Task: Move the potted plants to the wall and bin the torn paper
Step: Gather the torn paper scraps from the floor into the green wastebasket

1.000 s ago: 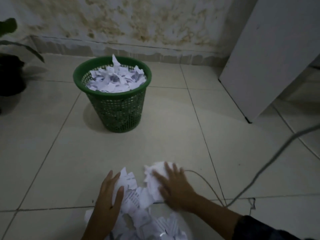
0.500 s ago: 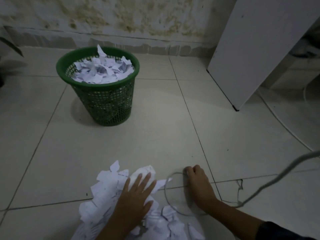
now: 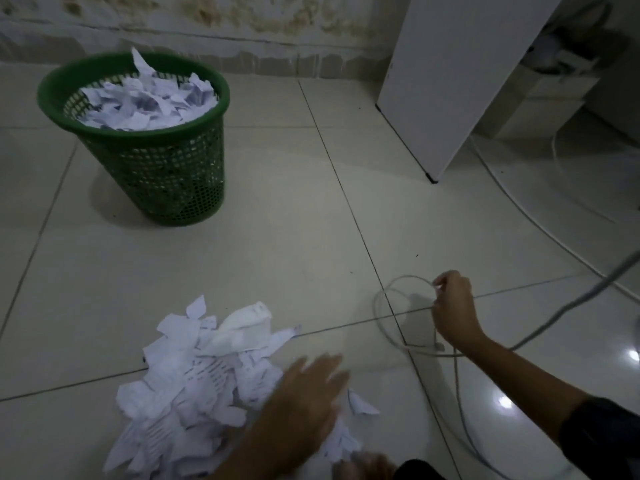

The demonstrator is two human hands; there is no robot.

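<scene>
Blur smears my left hand (image 3: 304,393) at the near edge, so finger detail is hard to read; fingers look spread and fairly straight, over the right part of the torn paper pile (image 3: 204,386), holding nothing as far as I can tell. Can't tell if it's touching the scraps or just above. Something dark and a blurry pale shape at the bottom edge, cut off, can't make out what.

Right hand (image 3: 453,310) is further right, fingers curled and pinching a thin pale cable (image 3: 381,306) that loops on the floor (image 3: 277,254) just left of it. Cable then runs near and right, out of frame. Right sleeve (image 3: 602,441) is dark, cut by the frame edge.

Torn paper: white scraps w/ printed lines, jagged, crumpled, heaped loose on the near floor tiles, one small bit lying just right of the pile. Pile runs off the bottom edge.

Green mesh bin (image 3: 152,161) stands upright far left, well apart from the pile, close to the stained wall (image 3: 242,22). It's heaped to the rim w/ more white scraps, one piece sticking up at the far side.

White panel (image 3: 460,71) stands far right; stuff behind it is dim, can't identify
</scene>
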